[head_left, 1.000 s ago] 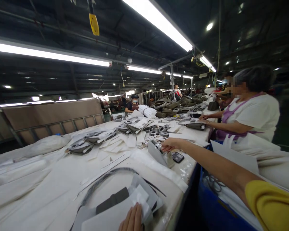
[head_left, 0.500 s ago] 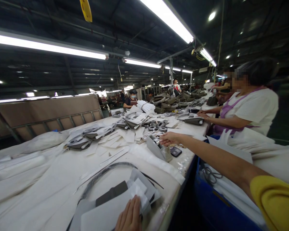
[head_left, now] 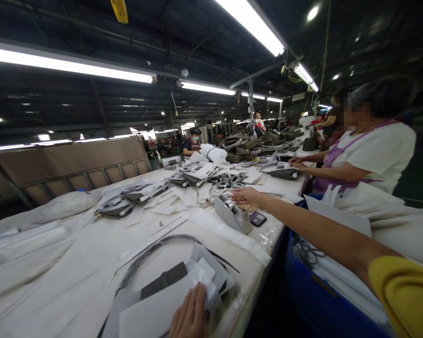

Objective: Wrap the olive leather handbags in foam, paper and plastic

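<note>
My left hand point(head_left: 189, 313) lies with its fingers flat on a white sheet point(head_left: 155, 307) wrapped over a dark olive bag point(head_left: 164, 280). The bag's long grey-wrapped strap point(head_left: 141, 258) curves over the table behind it. Farther up, my right hand point(head_left: 247, 196) is stretched out beside a grey tape dispenser point(head_left: 232, 216). Its fingers are extended at the tape roll; whether they touch the tape is too small to tell. Just right of the dispenser lies a dark flat device point(head_left: 257, 218).
Paper pieces point(head_left: 188, 196) and wrapped bags point(head_left: 118, 210) are scattered along the white table point(head_left: 88, 270). At right stands a blue bin point(head_left: 303, 291) holding white material. Beyond it a co-worker in a purple apron point(head_left: 329, 162) handles a bag point(head_left: 284, 172).
My right hand's fingers have straightened from a more curled shape, shifting slightly left and up at the tape dispenser. My left hand stays on the white sheet.
</note>
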`<action>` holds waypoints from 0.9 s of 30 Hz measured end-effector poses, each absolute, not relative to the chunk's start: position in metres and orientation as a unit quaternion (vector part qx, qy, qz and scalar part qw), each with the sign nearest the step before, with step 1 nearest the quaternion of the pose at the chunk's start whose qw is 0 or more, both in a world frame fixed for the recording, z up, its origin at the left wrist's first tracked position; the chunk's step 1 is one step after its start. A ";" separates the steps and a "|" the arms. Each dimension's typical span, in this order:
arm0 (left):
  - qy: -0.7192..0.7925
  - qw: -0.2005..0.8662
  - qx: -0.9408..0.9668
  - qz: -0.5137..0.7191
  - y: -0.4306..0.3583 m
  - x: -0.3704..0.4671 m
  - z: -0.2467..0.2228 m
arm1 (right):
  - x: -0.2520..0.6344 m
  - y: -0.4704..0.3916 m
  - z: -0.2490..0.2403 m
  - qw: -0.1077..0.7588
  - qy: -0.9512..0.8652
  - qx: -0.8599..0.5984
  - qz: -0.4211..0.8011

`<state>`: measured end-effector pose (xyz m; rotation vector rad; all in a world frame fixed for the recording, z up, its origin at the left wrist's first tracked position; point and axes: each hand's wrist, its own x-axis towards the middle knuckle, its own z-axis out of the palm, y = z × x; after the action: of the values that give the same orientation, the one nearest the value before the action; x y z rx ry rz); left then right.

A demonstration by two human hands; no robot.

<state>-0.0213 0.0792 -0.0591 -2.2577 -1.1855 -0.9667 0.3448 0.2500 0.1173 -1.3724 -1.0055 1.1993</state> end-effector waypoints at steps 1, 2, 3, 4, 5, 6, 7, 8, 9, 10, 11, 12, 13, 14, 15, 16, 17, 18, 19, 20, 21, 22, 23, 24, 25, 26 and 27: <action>-0.423 0.205 -0.812 -0.346 0.079 -0.022 -0.059 | 0.344 0.248 0.118 0.505 -0.414 -0.568 0.501; -0.421 0.204 -0.813 -0.345 0.079 -0.022 -0.059 | 0.343 0.246 0.119 0.502 -0.411 -0.569 0.505; -0.420 0.202 -0.815 -0.345 0.079 -0.022 -0.059 | 0.344 0.244 0.120 0.498 -0.408 -0.571 0.510; -0.420 0.200 -0.815 -0.345 0.078 -0.022 -0.059 | 0.344 0.242 0.120 0.491 -0.406 -0.573 0.516; -0.420 0.199 -0.816 -0.345 0.078 -0.022 -0.059 | 0.345 0.239 0.121 0.483 -0.405 -0.575 0.522; -0.421 0.198 -0.816 -0.344 0.078 -0.022 -0.058 | 0.346 0.237 0.122 0.474 -0.405 -0.576 0.529; -0.421 0.198 -0.816 -0.344 0.077 -0.022 -0.058 | 0.347 0.235 0.123 0.466 -0.405 -0.576 0.536; -0.421 0.197 -0.815 -0.345 0.077 -0.022 -0.058 | 0.348 0.233 0.124 0.460 -0.407 -0.575 0.541; -0.420 0.196 -0.815 -0.348 0.076 -0.021 -0.058 | 0.349 0.233 0.125 0.455 -0.408 -0.575 0.544; -0.420 0.195 -0.814 -0.351 0.076 -0.021 -0.058 | 0.350 0.233 0.127 0.452 -0.409 -0.574 0.546; -0.421 0.194 -0.813 -0.353 0.075 -0.021 -0.058 | 0.351 0.234 0.128 0.450 -0.411 -0.574 0.547; -0.422 0.193 -0.812 -0.354 0.075 -0.020 -0.058 | 0.352 0.235 0.130 0.450 -0.411 -0.573 0.548; -0.424 0.196 -0.810 -0.354 0.074 -0.019 -0.057 | 0.353 0.237 0.131 0.449 -0.412 -0.572 0.549; -0.427 0.200 -0.809 -0.351 0.074 -0.019 -0.056 | 0.353 0.239 0.133 0.449 -0.412 -0.571 0.550; -0.430 0.205 -0.807 -0.349 0.074 -0.018 -0.055 | 0.354 0.241 0.134 0.448 -0.412 -0.570 0.552; -0.433 0.208 -0.805 -0.348 0.073 -0.018 -0.054 | 0.354 0.243 0.135 0.444 -0.411 -0.571 0.556; -0.434 0.210 -0.804 -0.348 0.073 -0.018 -0.054 | 0.355 0.244 0.136 0.435 -0.409 -0.573 0.561; -0.435 0.212 -0.803 -0.350 0.073 -0.017 -0.053 | 0.355 0.244 0.136 0.422 -0.407 -0.576 0.569; -0.434 0.211 -0.802 -0.351 0.073 -0.017 -0.053 | 0.356 0.243 0.135 0.406 -0.404 -0.581 0.578; -0.434 0.208 -0.802 -0.353 0.073 -0.017 -0.053 | 0.357 0.242 0.134 0.390 -0.400 -0.586 0.587; -0.435 0.206 -0.802 -0.353 0.073 -0.017 -0.053 | 0.358 0.239 0.133 0.375 -0.397 -0.591 0.594; -0.437 0.203 -0.802 -0.353 0.073 -0.017 -0.053 | 0.359 0.236 0.131 0.364 -0.393 -0.595 0.598; -0.438 0.201 -0.803 -0.352 0.072 -0.017 -0.053 | 0.361 0.232 0.128 0.358 -0.390 -0.600 0.600; -0.439 0.198 -0.803 -0.350 0.072 -0.017 -0.053 | 0.363 0.228 0.126 0.355 -0.386 -0.605 0.599; -0.438 0.196 -0.805 -0.349 0.072 -0.017 -0.053 | 0.365 0.224 0.123 0.353 -0.382 -0.610 0.598; -0.437 0.195 -0.806 -0.348 0.071 -0.017 -0.052 | 0.367 0.220 0.120 0.350 -0.377 -0.615 0.597; -0.434 0.194 -0.808 -0.348 0.071 -0.017 -0.051 | 0.369 0.217 0.117 0.347 -0.372 -0.621 0.597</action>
<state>-0.0170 0.0707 -0.0511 -2.2665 -1.2181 -0.9753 0.3691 0.2168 0.1168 -1.6095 -0.9643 1.5473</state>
